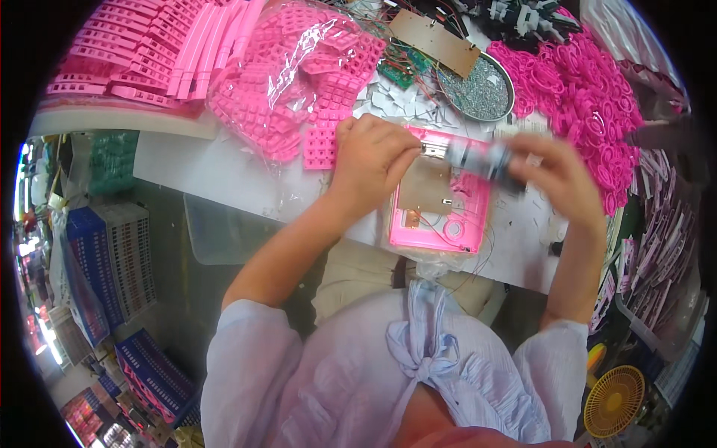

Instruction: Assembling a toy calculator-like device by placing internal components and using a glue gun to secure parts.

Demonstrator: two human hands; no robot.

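A pink plastic housing point(478, 224) lies on the table in front of me, with a brown board point(426, 188), thin wires and a round ring inside it. At its far edge, a small silvery metal part point(433, 149) shows. My left hand point(373, 160) rests there, thumb and fingers pinched together beside the metal part; what they pinch is hidden. My right hand point(560, 175), smeared by motion, has its fingers curled at the black end of a grey and black cylindrical tool point(474, 159), seemingly an electric screwdriver. Its other end points toward my left fingertips.
A clear bag of pink keypads point(284, 82) lies at the far left, beside stacked pink strips point(127, 45). Beyond the housing stands a round tray of small screws point(478, 93), near green circuit boards point(402, 69). Pink rings point(590, 104) are heaped at the right.
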